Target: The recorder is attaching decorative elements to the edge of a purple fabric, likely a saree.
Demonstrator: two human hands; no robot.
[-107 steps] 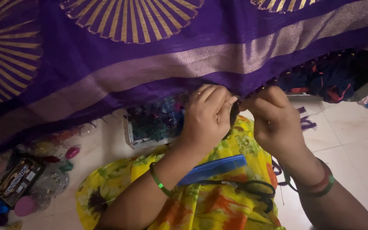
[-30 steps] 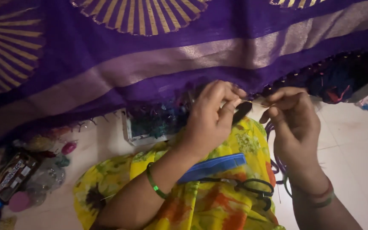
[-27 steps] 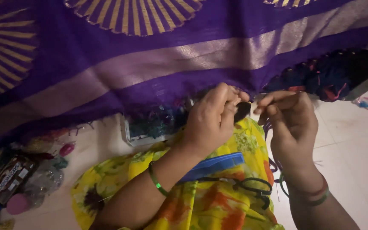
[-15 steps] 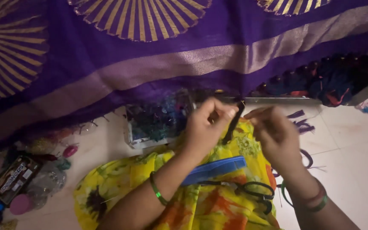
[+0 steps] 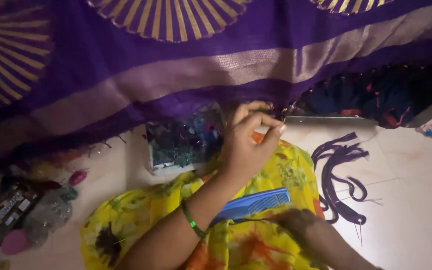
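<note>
Your right hand (image 5: 301, 225) has dropped away from the cloth edge since half a second ago; it now lies low on your lap, blurred, just right of the comb (image 5: 253, 204), and you cannot tell from this view whether it is clenched or loose, or whether it has anything in it. Your left hand (image 5: 248, 142) has stayed up at the hem, and the dark piece it had earlier no longer shows.

That left hand is up against the lower edge of the purple cloth (image 5: 186, 75), fingers (image 5: 263, 120) curled together and pinching at the fringe there; what exactly sits between the fingertips is too small to make out. A green bangle (image 5: 192, 223) rings your left wrist.

The cloth hangs across the whole top of the view, with a pale band and gold fan patterns. Under its edge, just left of your hand, a tray of beads (image 5: 183, 145) rests on the floor. The blue comb lies on your yellow lap cloth (image 5: 141, 225), partly under your left forearm. Purple threads (image 5: 338, 175) lie loose on the floor to the right, well apart from both hands. Small packets and bottles (image 5: 21, 210) sit at far left.
</note>
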